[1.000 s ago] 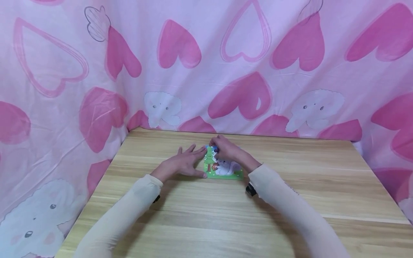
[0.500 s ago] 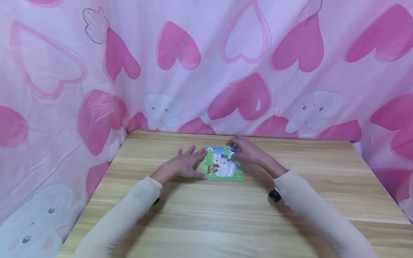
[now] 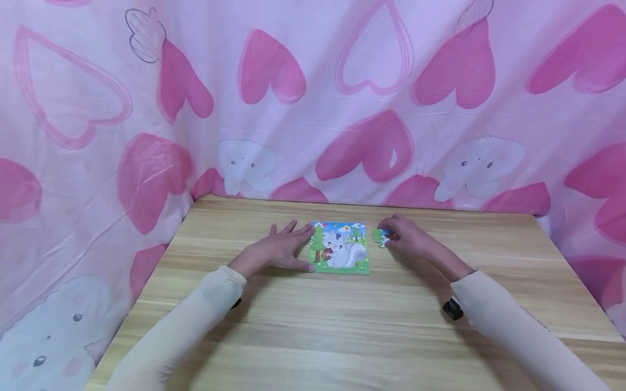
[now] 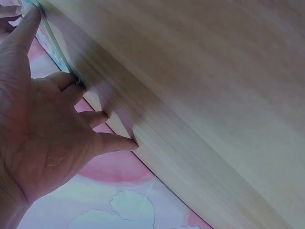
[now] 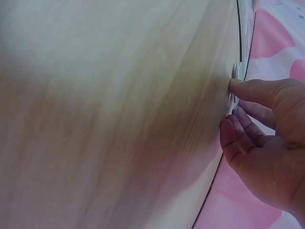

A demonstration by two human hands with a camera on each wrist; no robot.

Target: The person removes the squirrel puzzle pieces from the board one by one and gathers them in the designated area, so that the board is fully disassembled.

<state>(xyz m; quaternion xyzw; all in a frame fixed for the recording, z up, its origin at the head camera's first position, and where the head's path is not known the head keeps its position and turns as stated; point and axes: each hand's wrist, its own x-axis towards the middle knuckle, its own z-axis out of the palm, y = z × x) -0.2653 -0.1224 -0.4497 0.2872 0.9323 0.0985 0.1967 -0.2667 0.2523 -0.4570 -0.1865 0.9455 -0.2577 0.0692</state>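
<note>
A square picture card (image 3: pixel 349 250) with a white squirrel, an acorn and green trees lies flat on the wooden table. My left hand (image 3: pixel 283 247) is spread at its left side, with fingertips and thumb touching that edge. To the right of the card, my right hand (image 3: pixel 409 236) pinches a small jigsaw piece (image 3: pixel 378 237) showing green tree and a bit of blue. A gap separates piece and card. In the right wrist view the piece (image 5: pixel 237 71) is seen nearly edge-on under the thumb. The left wrist view shows my left palm (image 4: pixel 52 129) with straight fingers.
The wooden table (image 3: pixel 313 331) extends around both hands. Behind and beside it hangs a pink curtain (image 3: pixel 313 136) with hearts and white cartoon animals, meeting the table's back edge. A small black device (image 3: pixel 452 309) sits at the right wrist.
My right hand has moved right from over the card, carrying the jigsaw piece off it, so the whole upper right of the picture now shows. My left hand stays in place.
</note>
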